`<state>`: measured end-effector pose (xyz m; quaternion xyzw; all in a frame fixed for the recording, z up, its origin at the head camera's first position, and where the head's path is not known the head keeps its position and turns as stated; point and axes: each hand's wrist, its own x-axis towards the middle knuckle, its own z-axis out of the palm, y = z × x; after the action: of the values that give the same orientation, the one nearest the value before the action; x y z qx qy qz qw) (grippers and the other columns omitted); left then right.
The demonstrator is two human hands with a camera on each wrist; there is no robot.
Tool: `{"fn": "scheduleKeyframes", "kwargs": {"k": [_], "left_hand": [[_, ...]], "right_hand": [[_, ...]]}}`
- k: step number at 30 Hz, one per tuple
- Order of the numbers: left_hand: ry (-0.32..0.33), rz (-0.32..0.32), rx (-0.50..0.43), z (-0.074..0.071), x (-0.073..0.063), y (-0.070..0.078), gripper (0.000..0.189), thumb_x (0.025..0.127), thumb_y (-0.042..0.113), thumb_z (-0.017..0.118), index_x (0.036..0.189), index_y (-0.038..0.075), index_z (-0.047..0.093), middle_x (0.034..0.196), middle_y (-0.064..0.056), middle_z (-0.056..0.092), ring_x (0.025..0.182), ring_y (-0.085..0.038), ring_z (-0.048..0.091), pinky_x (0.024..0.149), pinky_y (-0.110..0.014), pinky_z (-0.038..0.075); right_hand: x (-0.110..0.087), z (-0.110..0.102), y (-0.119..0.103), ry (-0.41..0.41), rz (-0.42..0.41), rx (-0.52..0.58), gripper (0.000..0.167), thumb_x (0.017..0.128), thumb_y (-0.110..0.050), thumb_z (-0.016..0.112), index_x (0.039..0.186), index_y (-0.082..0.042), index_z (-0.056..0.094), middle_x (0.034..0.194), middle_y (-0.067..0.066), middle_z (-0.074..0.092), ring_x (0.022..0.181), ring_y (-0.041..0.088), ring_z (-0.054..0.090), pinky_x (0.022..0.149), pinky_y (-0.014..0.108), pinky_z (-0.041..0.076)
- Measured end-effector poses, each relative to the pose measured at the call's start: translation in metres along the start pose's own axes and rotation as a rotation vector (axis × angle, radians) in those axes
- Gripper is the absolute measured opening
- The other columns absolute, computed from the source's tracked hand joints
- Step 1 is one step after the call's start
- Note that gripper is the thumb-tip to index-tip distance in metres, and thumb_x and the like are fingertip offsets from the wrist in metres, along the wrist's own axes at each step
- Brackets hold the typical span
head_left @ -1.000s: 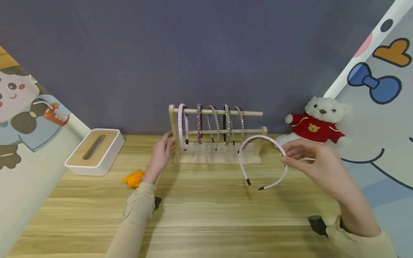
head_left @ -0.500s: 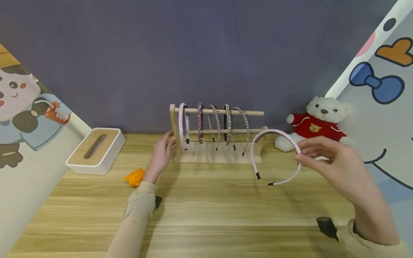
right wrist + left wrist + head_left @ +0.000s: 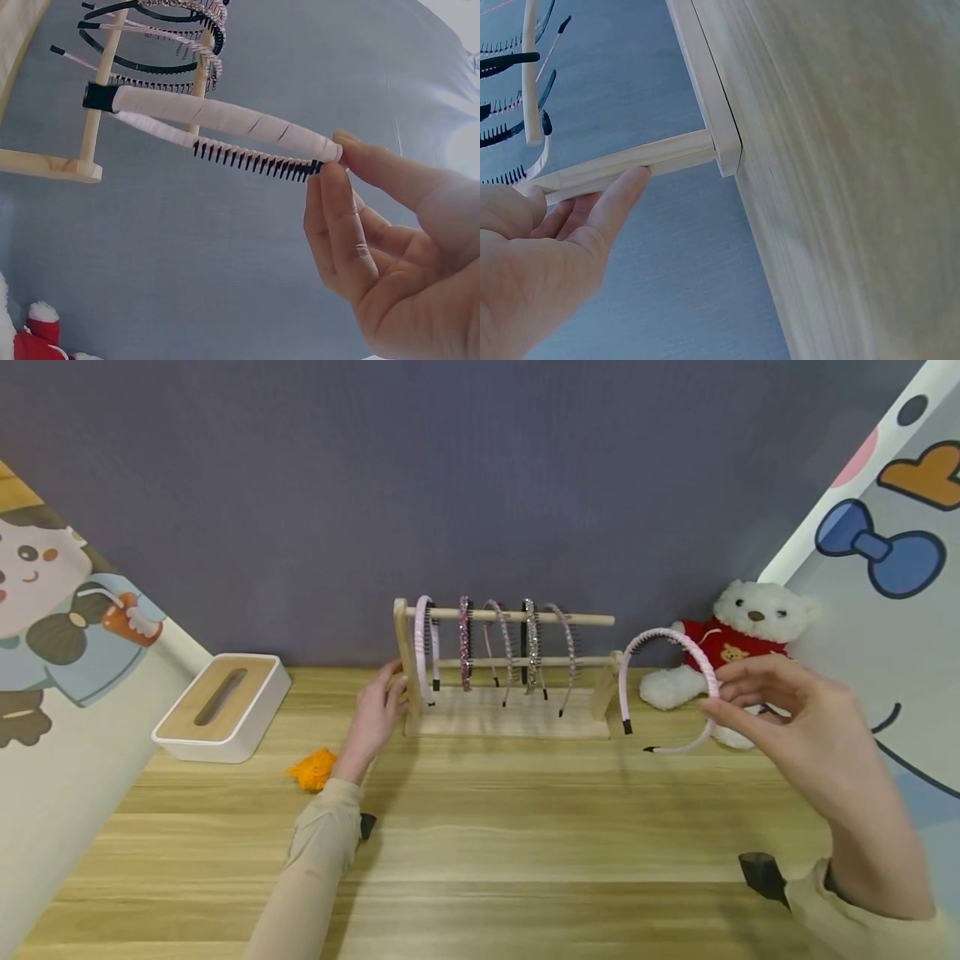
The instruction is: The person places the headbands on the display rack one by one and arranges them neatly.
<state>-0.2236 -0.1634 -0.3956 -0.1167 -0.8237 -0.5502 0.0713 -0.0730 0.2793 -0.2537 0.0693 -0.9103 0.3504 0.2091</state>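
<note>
My right hand [image 3: 810, 718] holds up a pale pink headband [image 3: 705, 662] between thumb and fingertips, right of the wooden rack [image 3: 510, 720]. In the right wrist view, the headband [image 3: 217, 118] shows dark comb teeth along its inside and a black end tip; it stands apart from the rack's rods. My left hand [image 3: 377, 710] grips the rack's left upright [image 3: 622, 161] with thumb and fingers. On the upper rod [image 3: 592, 619] hang another pale pink headband [image 3: 422, 647], a glittery pink one [image 3: 465, 643], a silver glitter one [image 3: 532, 643] and thin beaded ones [image 3: 572, 652].
A white teddy bear [image 3: 750, 610] in a red sweater sits behind my right hand. At the left stand a white tissue box [image 3: 225, 739] with a wooden lid and a small orange object [image 3: 312, 770] on the wood-grain table [image 3: 480, 860]. A dark wall [image 3: 480, 485] rises behind.
My right hand has carried the pale pink headband to the right and upward, away from the rack's right end. The rightmost hanging headband has swung slightly. My left hand stays on the upright.
</note>
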Motion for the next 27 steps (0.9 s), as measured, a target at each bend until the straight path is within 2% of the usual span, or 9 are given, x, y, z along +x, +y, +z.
{"fn": "scheduleKeyframes", "kwargs": {"k": [7,15,20,27], "left_hand": [[0.012,0.015,-0.004,0.000,-0.001,-0.001,0.041,0.115,0.002,0.044,0.154,-0.010,0.046,0.148,-0.038,0.052,0.133,-0.052,0.057,0.103,-0.050,0.061],[0.024,0.022,0.008,0.000,-0.002,-0.001,0.040,0.115,0.002,0.045,0.153,-0.009,0.047,0.147,-0.037,0.053,0.132,-0.051,0.059,0.102,-0.049,0.062],[0.018,0.014,0.009,0.000,-0.002,0.000,0.040,0.115,0.002,0.044,0.154,-0.009,0.046,0.148,-0.037,0.052,0.133,-0.051,0.058,0.102,-0.049,0.061],[0.014,0.016,0.020,0.000,-0.001,0.001,0.041,0.115,0.003,0.044,0.154,-0.009,0.046,0.147,-0.037,0.053,0.132,-0.051,0.059,0.103,-0.048,0.061]], "right_hand": [[0.008,0.003,-0.002,0.024,-0.031,0.013,0.033,0.089,0.001,0.087,0.117,0.000,0.070,0.092,-0.014,0.068,0.083,-0.004,0.061,0.071,0.001,0.046],[0.020,0.007,-0.003,0.034,-0.004,-0.001,0.034,0.090,-0.003,0.088,0.120,0.000,0.071,0.093,-0.021,0.066,0.080,-0.007,0.060,0.068,0.002,0.047],[0.031,0.012,-0.004,0.026,-0.005,0.033,0.037,0.091,-0.003,0.087,0.123,0.003,0.068,0.095,-0.017,0.065,0.083,-0.004,0.060,0.073,-0.001,0.048],[0.045,0.019,-0.005,0.028,-0.003,0.058,0.035,0.092,-0.005,0.087,0.120,0.002,0.068,0.092,-0.013,0.067,0.082,0.001,0.061,0.071,0.004,0.048]]}}
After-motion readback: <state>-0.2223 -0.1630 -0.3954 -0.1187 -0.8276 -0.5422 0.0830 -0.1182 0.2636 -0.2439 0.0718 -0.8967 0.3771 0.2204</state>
